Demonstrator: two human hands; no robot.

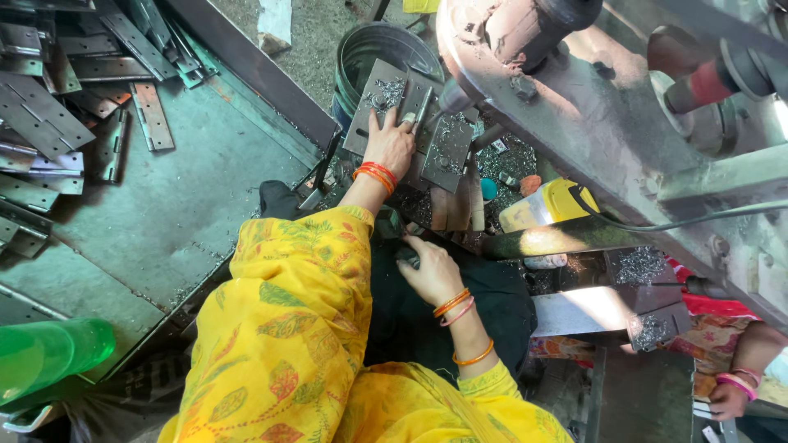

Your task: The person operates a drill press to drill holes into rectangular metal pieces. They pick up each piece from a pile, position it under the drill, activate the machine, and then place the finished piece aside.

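Note:
My left hand (pixel 389 146), with orange bangles at the wrist, presses down on a grey metal hinge plate (pixel 443 152). The plate lies under the spindle of a drill machine (pixel 525 49) and is strewn with metal shavings. My right hand (pixel 431 272), also with bangles, is lower and nearer my lap. Its fingers curl around a small dark metal piece (pixel 408 256). Yellow patterned sleeves cover both of my arms.
Several flat metal hinges (pixel 49 115) are piled on a green metal table (pixel 189 197) at the upper left. A green plastic bottle (pixel 49 353) lies lower left. A metal bucket (pixel 369 49) stands behind the plate. Another person's hand (pixel 730 398) shows at the lower right.

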